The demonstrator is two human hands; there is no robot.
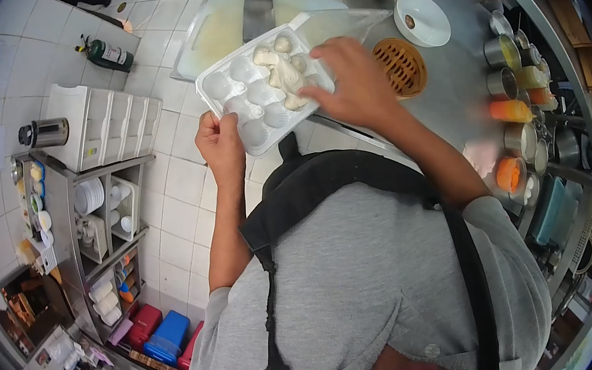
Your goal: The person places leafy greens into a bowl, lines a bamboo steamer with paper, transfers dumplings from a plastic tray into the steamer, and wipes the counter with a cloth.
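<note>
The left hand point(220, 141) pinches the white tray point(207, 86) of pale pieces point(285, 75); the right hand point(351, 78) is at its opposite side.

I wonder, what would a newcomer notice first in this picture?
Probably the white tray, upper middle, with pale, dumpling-like pieces; the left hand grips its edge and the right hand is over the opposite side. Next come the blue bin, lower left, and the round slatted steamer on the counter.

A gray shirt point(350, 267) with short sleeves point(501, 241) is worn beneath black straps point(479, 295). A broad black band point(353, 167) joins them.
</note>
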